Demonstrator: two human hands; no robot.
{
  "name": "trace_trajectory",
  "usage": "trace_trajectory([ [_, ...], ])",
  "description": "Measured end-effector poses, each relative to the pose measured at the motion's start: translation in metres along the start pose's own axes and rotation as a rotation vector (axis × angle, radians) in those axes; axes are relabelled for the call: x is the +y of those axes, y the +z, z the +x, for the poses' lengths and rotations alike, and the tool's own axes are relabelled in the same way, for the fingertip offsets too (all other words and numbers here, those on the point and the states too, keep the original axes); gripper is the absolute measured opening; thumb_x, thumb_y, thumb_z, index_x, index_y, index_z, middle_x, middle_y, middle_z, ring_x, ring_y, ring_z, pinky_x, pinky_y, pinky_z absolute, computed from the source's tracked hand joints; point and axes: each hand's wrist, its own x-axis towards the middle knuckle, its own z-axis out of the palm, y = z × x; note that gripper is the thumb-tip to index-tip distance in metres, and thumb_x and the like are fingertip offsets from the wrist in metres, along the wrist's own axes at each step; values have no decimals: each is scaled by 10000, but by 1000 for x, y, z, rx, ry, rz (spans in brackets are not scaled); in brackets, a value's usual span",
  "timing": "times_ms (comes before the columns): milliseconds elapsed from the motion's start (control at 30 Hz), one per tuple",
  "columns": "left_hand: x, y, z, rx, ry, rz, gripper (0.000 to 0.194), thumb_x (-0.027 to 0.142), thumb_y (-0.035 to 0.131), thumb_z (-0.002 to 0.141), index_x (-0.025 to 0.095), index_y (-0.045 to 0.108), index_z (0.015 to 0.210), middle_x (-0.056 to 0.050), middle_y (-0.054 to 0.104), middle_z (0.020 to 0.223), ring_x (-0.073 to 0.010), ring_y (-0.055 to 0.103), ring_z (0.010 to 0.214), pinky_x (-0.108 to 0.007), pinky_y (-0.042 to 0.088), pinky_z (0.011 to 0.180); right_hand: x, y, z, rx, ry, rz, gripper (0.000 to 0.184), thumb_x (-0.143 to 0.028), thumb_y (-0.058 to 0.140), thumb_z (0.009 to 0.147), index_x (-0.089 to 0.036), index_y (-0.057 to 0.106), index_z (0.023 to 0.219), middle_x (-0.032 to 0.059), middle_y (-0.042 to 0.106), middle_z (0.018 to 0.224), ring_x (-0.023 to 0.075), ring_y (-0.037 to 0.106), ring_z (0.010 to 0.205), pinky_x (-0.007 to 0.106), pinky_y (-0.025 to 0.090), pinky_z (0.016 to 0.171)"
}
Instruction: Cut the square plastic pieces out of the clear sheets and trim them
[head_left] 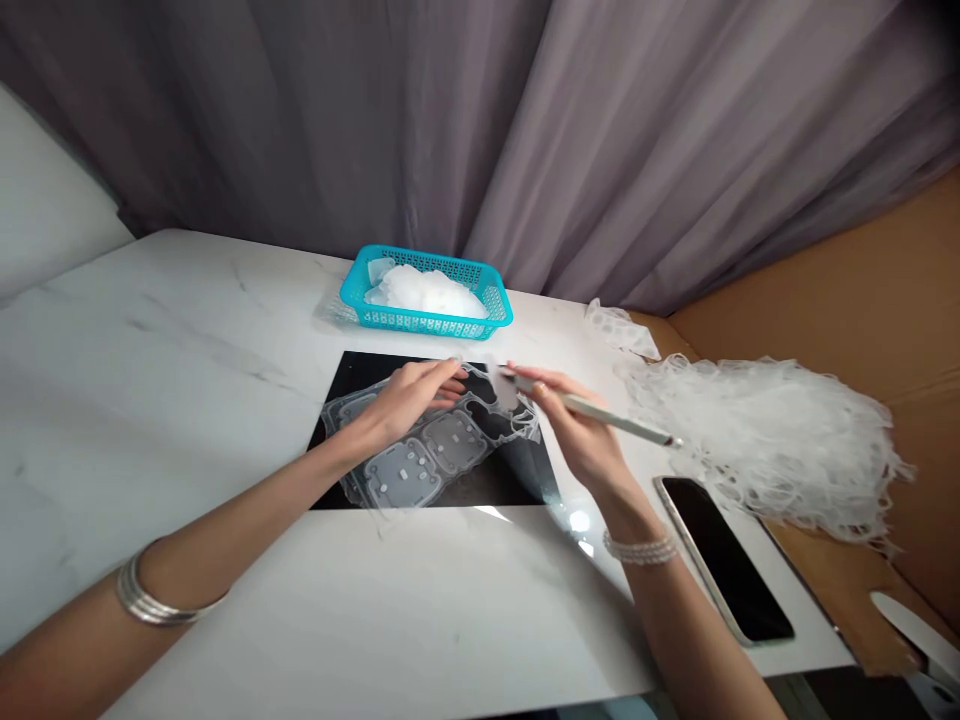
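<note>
A black mat (pixel 450 494) lies on the table under a stack of clear, frosted plastic sheets (pixel 405 474) with rounded cut-out shapes. My left hand (pixel 412 398) rests over the sheets, its fingers loosely bent and apart from the thumb, with nothing visible in it. In my right hand (pixel 577 425) is a slim grey pen-like tool (pixel 619 420), lying across the fingers with its far end pointing right. A small translucent piece (pixel 504 388), blurred, shows by the right fingertips; whether they pinch it is unclear. Loose plastic edging (pixel 523 424) curls below that hand.
Behind the mat stands a blue basket (pixel 431 319) with white translucent pieces (pixel 427 290). A large heap of stringy plastic offcuts (pixel 780 440) lies at right, near a cardboard panel (pixel 847 290). A phone (pixel 727 560) lies beside my right forearm. Grey curtains (pixel 450 120) hang behind.
</note>
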Motion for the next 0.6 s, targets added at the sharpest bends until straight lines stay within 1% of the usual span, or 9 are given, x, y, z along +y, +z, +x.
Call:
trace_trajectory([
  [67,3,11,5,-58,-139,-248,531,526,378,964,137,646,1206,-155,733,1125,-258,719,983,-383,566,855,-16,9,-10,-248,-22,-124,281,-422,553,971,-293,719,1159,45,689,1293,248,585,1280,443,432,1102],
  [133,2,18,6,-84,-257,-423,437,467,565,890,118,661,1135,-164,741,1071,-254,726,947,-358,567,828,-26,10,-15,-379,-3,-169,328,-446,462,1008,-281,702,1158,49,742,1179,239,638,1204,422,460,1047],
  [167,1,20,5,-78,-290,-453,402,403,639,847,112,657,1124,-165,743,1052,-250,725,947,-348,560,835,-27,9,-15,-363,10,-170,361,-463,407,1023,-266,693,1123,49,774,1057,232,678,1125,409,474,1008],
  [233,0,21,1,-69,-304,-451,424,280,696,795,117,623,1180,-149,747,1033,-227,723,954,-325,544,858,-26,4,-10,-200,30,-179,417,-487,320,1038,-234,649,989,38,772,809,220,720,953,385,479,931],
  [300,0,19,-5,-80,-303,-455,498,217,707,776,143,582,1252,-117,750,1014,-205,720,944,-308,532,853,-19,1,3,-36,59,-254,396,-493,343,1024,-224,557,827,29,719,694,207,693,812,354,465,828],
  [333,1,17,-7,-81,-298,-450,527,203,716,768,162,569,1273,-97,749,999,-194,716,931,-295,526,839,-14,1,10,-5,77,-312,367,-491,410,997,-226,500,760,19,682,665,194,653,740,335,447,757],
  [433,4,16,-12,-36,-255,-331,515,197,737,745,201,579,1235,-19,718,858,-156,685,777,-248,490,700,3,12,30,-88,128,-432,381,-426,615,856,-233,356,657,-46,488,578,132,442,580,283,333,590],
  [500,5,16,-13,2,-198,-195,459,201,717,748,215,580,1185,25,669,765,-127,623,652,-224,435,595,12,24,38,-164,162,-369,389,-352,645,787,-234,301,648,-77,356,567,106,317,554,262,269,547],
  [600,7,18,-14,30,-146,-35,405,212,672,766,227,559,1155,49,639,712,-96,515,526,-207,346,496,18,40,41,-193,194,-252,371,-274,623,721,-238,258,662,-83,285,604,97,260,567,244,235,534],
])
